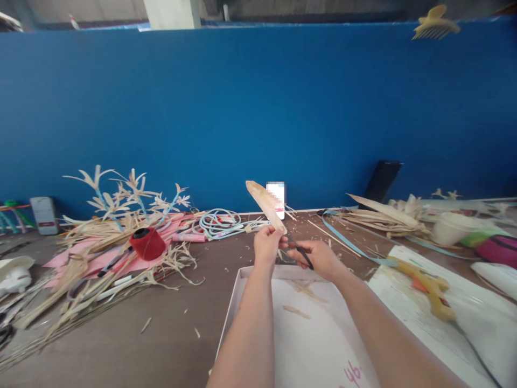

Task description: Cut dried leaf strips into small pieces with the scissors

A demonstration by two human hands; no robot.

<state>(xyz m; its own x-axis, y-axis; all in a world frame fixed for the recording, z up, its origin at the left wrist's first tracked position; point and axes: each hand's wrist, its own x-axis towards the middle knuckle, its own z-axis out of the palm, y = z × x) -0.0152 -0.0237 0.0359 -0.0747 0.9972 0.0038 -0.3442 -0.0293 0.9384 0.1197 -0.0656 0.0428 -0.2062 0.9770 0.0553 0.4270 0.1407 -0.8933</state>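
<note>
- From here the left hand is pinching the lower end of a pale dried husk, upright but slanting left above the far end of a white shallow box.
- The right hand grips a slim dark tool against the husk's base; fingers cover much of it, so scissors or knife, I can't tell.
- The husk partly hides a propped phone, its screen blurred out. The forearms cover parts of the box, and its pink marking is cut short by the right one.
- The brown table is littered with shavings and backs onto a smooth blue partition; a yellow claw clip shows at its top edge.
- Leftward, spiky husk flowers on blue stems stand behind a red thread spool and crisp pink paper.
- Rightward, a yellow glue gun lies on white paper.
</note>
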